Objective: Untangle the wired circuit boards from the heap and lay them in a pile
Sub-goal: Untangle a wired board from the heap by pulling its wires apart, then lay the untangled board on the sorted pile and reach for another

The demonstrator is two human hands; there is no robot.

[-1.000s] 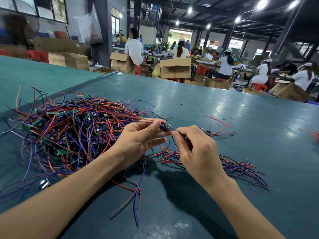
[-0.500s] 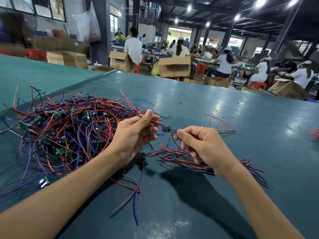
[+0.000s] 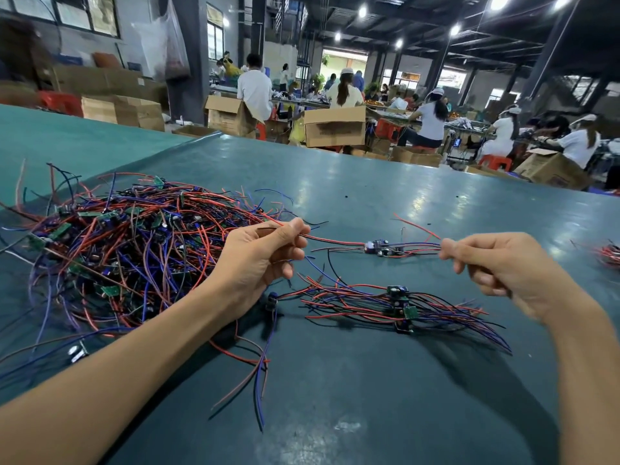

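A tangled heap (image 3: pixel 127 250) of small green circuit boards with red, blue and black wires covers the left of the dark teal table (image 3: pixel 369 397). A wired circuit board (image 3: pixel 380 247) hangs stretched in the air between my hands. My left hand (image 3: pixel 265 256) pinches its red wire at the heap's right edge. My right hand (image 3: pixel 496 263) pinches the wire ends on the other side. Below them lies the sorted pile (image 3: pixel 399 305) of boards with their wires fanned out left and right.
A loose board with long red and blue wires (image 3: pixel 265 357) lies near my left forearm. More wires (image 3: pixel 609 255) sit at the table's right edge. Beyond the far edge stand cardboard boxes (image 3: pixel 333 127) and seated workers (image 3: pixel 429 122).
My hands have drawn apart, the right one moving far right. The board's wires are pulled straight between them, and the board is out from the heap's edge.
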